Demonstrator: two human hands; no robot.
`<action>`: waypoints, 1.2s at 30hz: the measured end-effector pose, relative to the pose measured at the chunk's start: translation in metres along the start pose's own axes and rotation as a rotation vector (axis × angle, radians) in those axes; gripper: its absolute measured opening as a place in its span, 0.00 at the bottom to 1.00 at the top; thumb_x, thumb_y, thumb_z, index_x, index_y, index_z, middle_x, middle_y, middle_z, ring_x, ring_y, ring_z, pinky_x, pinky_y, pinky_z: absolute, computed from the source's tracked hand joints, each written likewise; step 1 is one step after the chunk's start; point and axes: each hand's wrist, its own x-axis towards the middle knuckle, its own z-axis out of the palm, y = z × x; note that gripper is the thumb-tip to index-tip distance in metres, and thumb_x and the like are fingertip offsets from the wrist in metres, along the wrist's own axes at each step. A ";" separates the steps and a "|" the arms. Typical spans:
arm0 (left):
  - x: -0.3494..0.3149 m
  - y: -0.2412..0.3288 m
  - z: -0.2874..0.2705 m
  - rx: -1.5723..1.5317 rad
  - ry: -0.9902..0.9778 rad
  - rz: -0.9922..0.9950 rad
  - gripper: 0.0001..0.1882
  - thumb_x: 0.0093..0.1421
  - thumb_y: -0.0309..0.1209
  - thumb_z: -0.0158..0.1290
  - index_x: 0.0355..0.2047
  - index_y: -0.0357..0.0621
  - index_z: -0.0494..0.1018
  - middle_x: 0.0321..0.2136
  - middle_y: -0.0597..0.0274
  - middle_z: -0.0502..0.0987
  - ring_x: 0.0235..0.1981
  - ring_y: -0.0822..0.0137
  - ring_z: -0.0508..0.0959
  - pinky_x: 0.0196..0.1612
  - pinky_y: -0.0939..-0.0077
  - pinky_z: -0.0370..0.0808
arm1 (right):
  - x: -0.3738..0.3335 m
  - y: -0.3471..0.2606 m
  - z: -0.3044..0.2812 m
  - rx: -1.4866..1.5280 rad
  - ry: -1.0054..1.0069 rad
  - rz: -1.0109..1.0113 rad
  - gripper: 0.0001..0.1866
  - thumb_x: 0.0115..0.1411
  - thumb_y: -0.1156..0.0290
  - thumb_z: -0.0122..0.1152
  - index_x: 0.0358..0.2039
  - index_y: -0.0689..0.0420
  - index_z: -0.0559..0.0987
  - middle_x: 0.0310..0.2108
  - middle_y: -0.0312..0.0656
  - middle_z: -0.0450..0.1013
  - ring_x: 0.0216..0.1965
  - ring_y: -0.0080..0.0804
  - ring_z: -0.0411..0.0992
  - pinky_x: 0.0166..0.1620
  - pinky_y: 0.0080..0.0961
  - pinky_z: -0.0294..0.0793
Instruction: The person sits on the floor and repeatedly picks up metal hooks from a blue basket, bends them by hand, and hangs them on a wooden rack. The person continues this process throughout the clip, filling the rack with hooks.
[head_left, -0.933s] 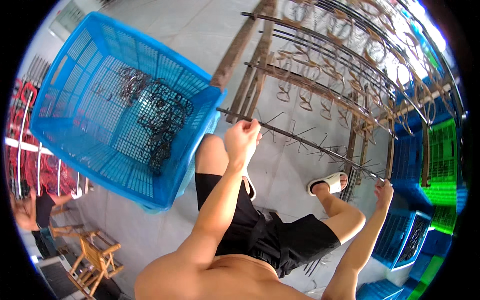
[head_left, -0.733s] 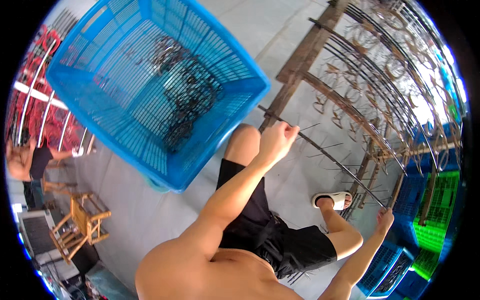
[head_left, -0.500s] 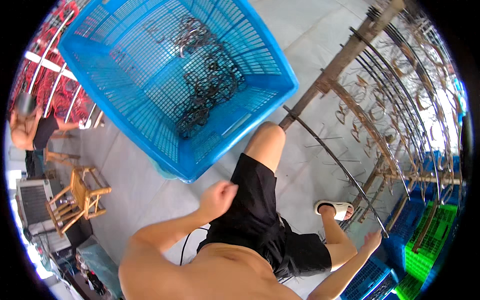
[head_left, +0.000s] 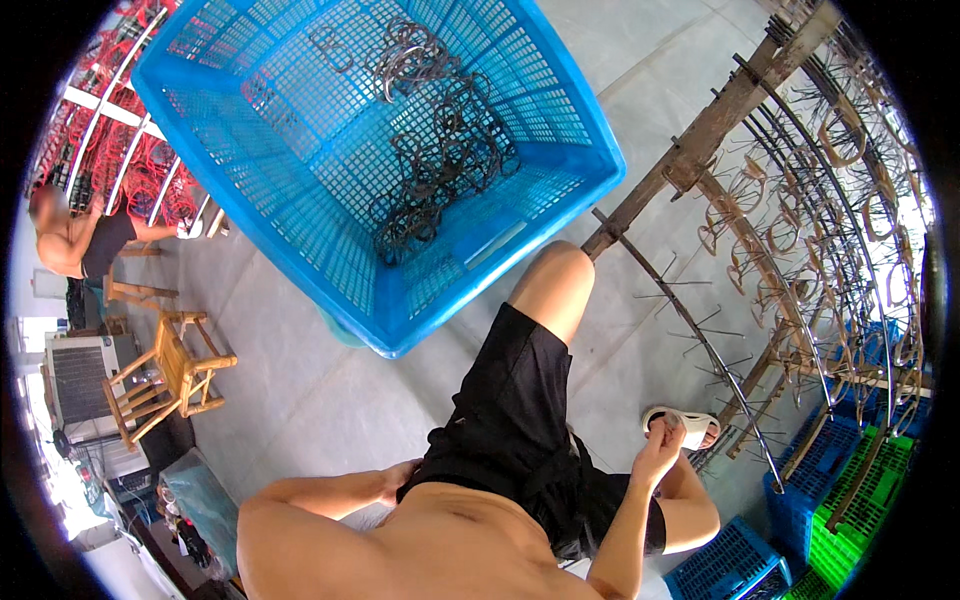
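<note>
My left hand [head_left: 397, 482] is down at my waist, against the side of my black shorts [head_left: 490, 410]; its fingers are partly hidden there. My right hand [head_left: 658, 452] is raised over my right lower leg, close to the white slipper [head_left: 690, 425] in this view, its fingers curled together. Whatever they may hold is too small to make out. In front of me a large blue plastic basket [head_left: 440, 320] stands tilted in view, with a tangle of thin, dark looped pieces [head_left: 430, 170] on its mesh bottom. Neither hand touches it.
At the right stands a wooden rack [head_left: 690, 160] with metal rods and many hanging looped pieces; a spiked rod [head_left: 690, 322] juts toward me. Blue crates [head_left: 735, 565] and a green crate [head_left: 862, 490] sit below. At left are a bamboo chair [head_left: 175, 370] and a seated person [head_left: 75, 240].
My left hand has dropped from in front of my thigh back to my waist. My right hand has moved left, away from the spiked rod's end. The view has shifted slightly.
</note>
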 end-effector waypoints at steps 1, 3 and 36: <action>0.005 0.002 -0.009 -0.005 0.016 -0.004 0.22 0.66 0.41 0.33 0.49 0.40 0.67 0.50 0.57 0.71 0.50 0.60 0.71 0.56 0.61 0.65 | -0.003 -0.007 0.006 0.018 -0.024 0.007 0.12 0.58 0.76 0.50 0.42 0.65 0.67 0.33 0.39 0.65 0.28 0.22 0.65 0.32 0.18 0.68; 0.004 0.004 -0.014 0.139 -0.007 -0.037 0.25 0.64 0.48 0.34 0.48 0.42 0.69 0.47 0.57 0.74 0.47 0.60 0.73 0.53 0.62 0.67 | -0.009 0.001 0.015 0.063 -0.027 0.047 0.11 0.58 0.76 0.50 0.40 0.66 0.68 0.31 0.38 0.63 0.27 0.22 0.64 0.31 0.18 0.67; -0.217 0.186 0.288 2.231 -0.179 1.413 0.09 0.53 0.30 0.51 0.34 0.42 0.74 0.27 0.53 0.75 0.30 0.54 0.76 0.34 0.63 0.73 | 0.024 -0.237 0.093 -0.033 -0.825 -0.651 0.18 0.54 0.73 0.60 0.45 0.60 0.72 0.25 0.44 0.71 0.24 0.39 0.70 0.30 0.28 0.71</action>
